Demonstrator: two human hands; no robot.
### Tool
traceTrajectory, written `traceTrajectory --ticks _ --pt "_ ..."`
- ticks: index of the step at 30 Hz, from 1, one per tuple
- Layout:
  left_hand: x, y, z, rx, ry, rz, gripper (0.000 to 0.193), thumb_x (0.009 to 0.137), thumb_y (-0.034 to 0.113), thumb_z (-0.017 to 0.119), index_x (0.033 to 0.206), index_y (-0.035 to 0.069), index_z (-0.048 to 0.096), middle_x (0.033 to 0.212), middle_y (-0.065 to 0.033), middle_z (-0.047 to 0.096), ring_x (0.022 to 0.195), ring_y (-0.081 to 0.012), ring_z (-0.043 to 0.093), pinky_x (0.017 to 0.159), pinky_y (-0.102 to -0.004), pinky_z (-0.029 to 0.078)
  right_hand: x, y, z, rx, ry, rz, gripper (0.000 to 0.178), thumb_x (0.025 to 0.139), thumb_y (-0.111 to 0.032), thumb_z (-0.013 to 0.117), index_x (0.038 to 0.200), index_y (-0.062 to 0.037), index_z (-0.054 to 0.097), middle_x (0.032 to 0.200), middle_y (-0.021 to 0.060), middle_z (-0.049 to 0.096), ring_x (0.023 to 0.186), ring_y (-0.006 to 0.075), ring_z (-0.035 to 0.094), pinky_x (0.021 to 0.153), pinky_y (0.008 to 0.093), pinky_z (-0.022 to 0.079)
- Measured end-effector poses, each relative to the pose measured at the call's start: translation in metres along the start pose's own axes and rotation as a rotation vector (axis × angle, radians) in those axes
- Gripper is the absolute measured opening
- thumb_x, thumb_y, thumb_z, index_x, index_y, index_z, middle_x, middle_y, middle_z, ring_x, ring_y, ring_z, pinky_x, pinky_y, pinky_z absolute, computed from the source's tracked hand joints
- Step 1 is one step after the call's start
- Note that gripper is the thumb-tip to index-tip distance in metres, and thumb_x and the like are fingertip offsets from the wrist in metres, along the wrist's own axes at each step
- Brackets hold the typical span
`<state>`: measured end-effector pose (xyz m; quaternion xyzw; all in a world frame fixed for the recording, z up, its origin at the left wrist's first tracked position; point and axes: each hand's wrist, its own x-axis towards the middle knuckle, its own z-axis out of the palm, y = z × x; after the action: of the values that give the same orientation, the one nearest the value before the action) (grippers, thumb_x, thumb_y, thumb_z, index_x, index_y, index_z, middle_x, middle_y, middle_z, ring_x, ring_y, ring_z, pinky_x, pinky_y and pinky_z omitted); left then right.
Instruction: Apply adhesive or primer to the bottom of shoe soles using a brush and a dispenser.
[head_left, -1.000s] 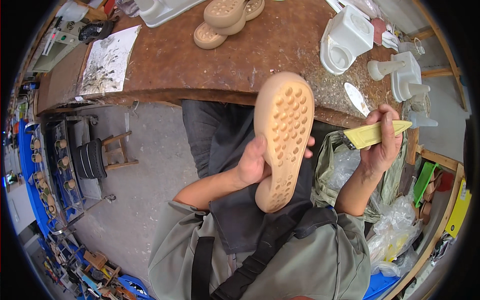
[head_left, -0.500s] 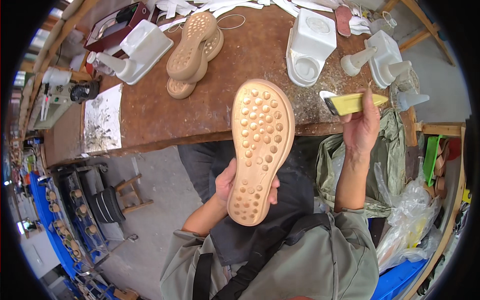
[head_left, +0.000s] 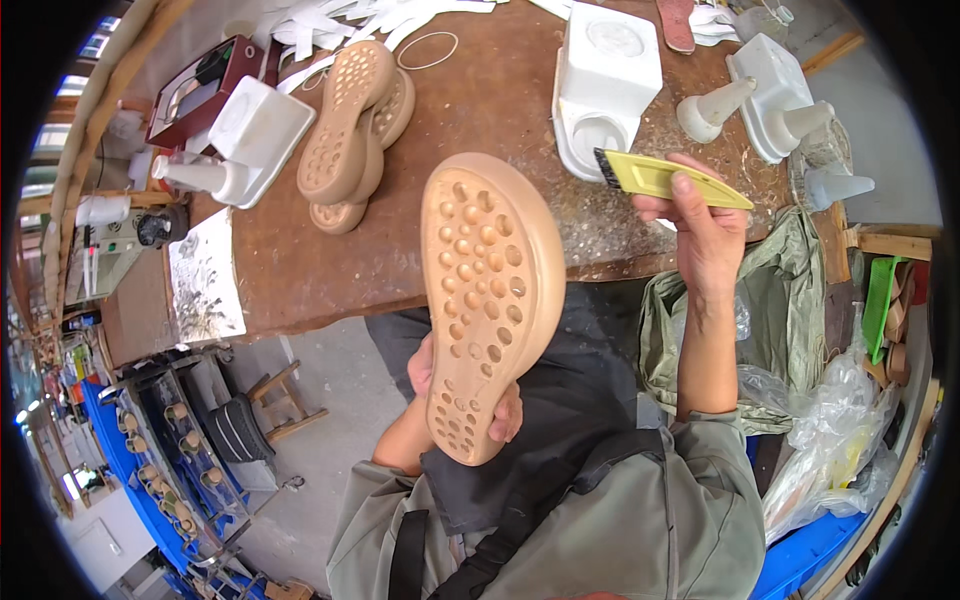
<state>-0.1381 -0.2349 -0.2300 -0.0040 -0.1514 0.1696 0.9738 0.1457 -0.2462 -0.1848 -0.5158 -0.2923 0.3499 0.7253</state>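
Note:
My left hand (head_left: 507, 414) is closed round the narrow end of a tan shoe sole (head_left: 474, 300), its fingers showing at both edges. The sole stands tilted in front of me, its side with rows of round hollows facing up. In my right hand (head_left: 710, 228) is a small yellow-handled brush (head_left: 672, 180), pinched between thumb and fingers. Its short black bristles point left, toward a white container with a round well (head_left: 610, 85). Brush and sole are apart. On the workbench (head_left: 480, 110), further left, lies a stack of similar tan soles (head_left: 345, 130).
A white bottle holder (head_left: 262, 130) with a nozzle and a dark red box (head_left: 212, 90) stand at the left. White cone nozzles (head_left: 715, 108) stand at the right. A green sack (head_left: 800, 260) hangs beside the bench's right end. A stained white sheet (head_left: 207, 275) lies at the left edge.
The sole has shifted left and turned, so more of its right side wall shows. The brush has moved left and up, to the container's front. My view has turned slightly.

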Motion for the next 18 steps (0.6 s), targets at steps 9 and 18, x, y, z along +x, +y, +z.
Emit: traceTrajectory --ticks 9,18 --pt "0.047 0.027 0.003 0.482 0.743 0.130 0.062 0.096 0.048 0.029 0.138 0.002 0.031 0.121 -0.0257 0.052 0.099 -0.0347 0.060 0.086 -0.0415 0.049 0.030 0.033 -0.007 -0.414 -0.008 -0.056 0.017 0.086 -0.009 0.064 0.097 0.0044 0.065 0.080 0.0065 0.066 0.064 0.0095 0.058 0.056 0.0221 0.045" --pt "0.067 0.032 -0.009 0.525 0.851 0.092 0.054 0.098 0.043 0.030 0.133 0.003 0.036 0.115 -0.0207 0.055 0.094 -0.0283 0.062 0.081 -0.0384 0.052 0.040 0.048 -0.006 -0.739 -0.045 -0.209 0.013 0.083 -0.007 0.065 0.094 0.0010 0.067 0.083 0.0118 0.066 0.069 0.0172 0.062 0.062 0.0269 0.048"
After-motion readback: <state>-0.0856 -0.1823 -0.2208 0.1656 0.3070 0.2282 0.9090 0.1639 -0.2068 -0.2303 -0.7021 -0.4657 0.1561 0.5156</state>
